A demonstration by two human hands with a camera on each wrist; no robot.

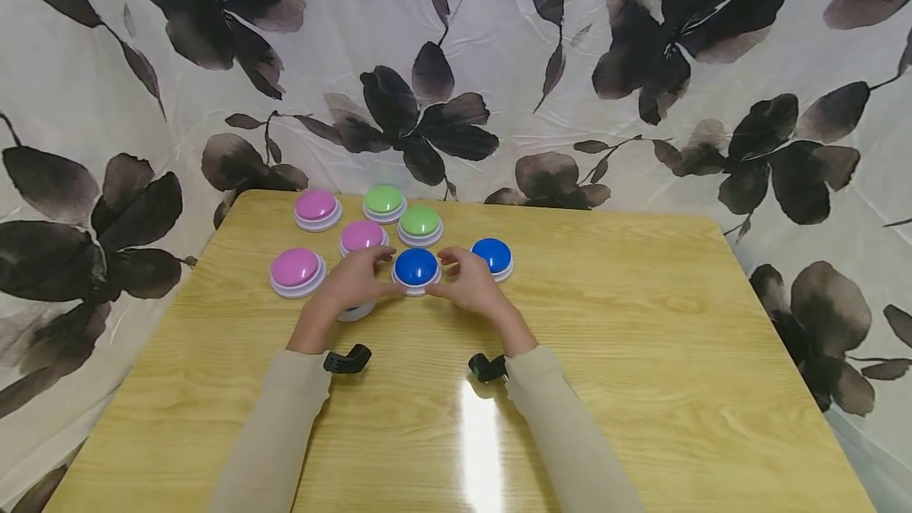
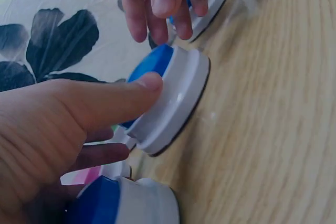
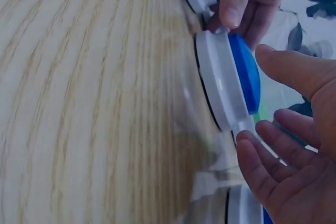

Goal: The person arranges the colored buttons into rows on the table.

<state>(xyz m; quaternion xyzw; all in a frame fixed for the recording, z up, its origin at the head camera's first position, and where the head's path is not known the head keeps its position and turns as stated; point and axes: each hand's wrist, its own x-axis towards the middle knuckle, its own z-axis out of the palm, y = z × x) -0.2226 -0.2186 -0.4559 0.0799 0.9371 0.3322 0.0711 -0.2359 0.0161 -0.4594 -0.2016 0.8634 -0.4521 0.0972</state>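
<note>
Between the two hands sits a push button with a blue dome point(image 1: 416, 267) and a white round base. My left hand point(image 1: 356, 279) is at its left side, the thumb straight along the near edge and overlapping the base in the left wrist view. My right hand point(image 1: 470, 283) stands at the other side, fingers spread and relaxed, with a gap to the button in the right wrist view. Another blue button point(image 2: 100, 203) lies under my left hand, mostly hidden in the head view. Just past my right hand is a further blue button point(image 1: 492, 255).
Pink buttons point(image 1: 295, 267) stand on the left of the wooden table point(image 1: 641, 339), one partly behind my left hand. Two green buttons point(image 1: 419, 222) sit toward the back edge. Behind the table hangs a white cloth point(image 1: 527, 157) with dark flowers.
</note>
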